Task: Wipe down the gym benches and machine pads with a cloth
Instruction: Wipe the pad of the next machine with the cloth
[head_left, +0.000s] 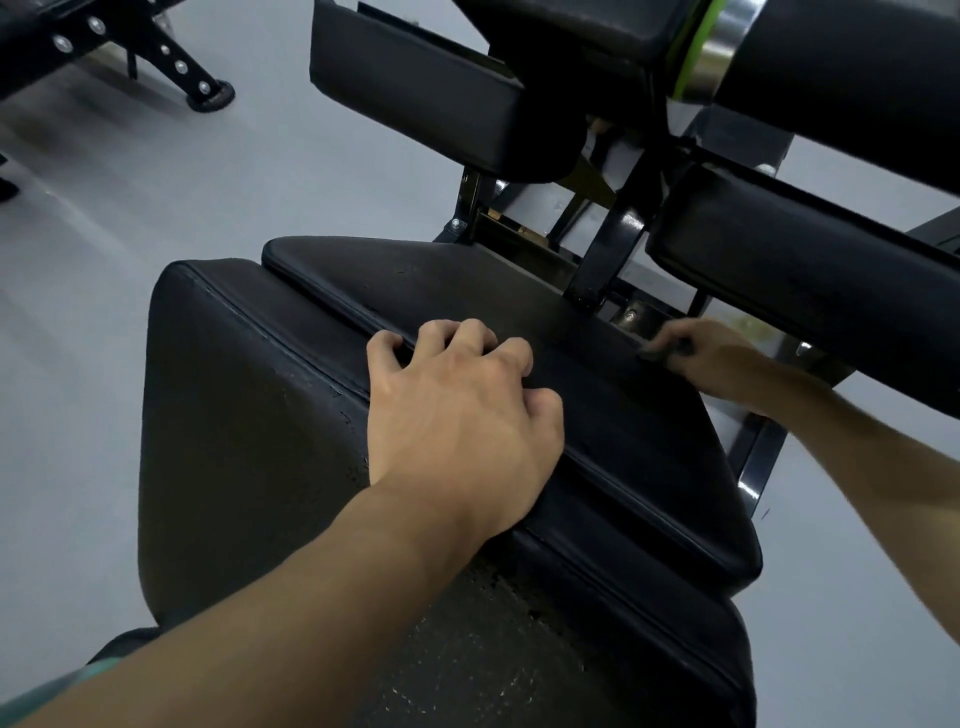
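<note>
Pad (467, 291): black, worn, beneath the fingers.
Left hand (457, 415): fingers curled, gripping its seam.
Right hand (711, 358): fingers pinch dark cloth (662, 353).

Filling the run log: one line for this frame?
phase: wipe seat | left hand: grips seat edge | right hand: holds cloth at seat's far edge

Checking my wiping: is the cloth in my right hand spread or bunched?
Bunched: the cloth shows only as a small dark wad gripped by the right hand.
</note>
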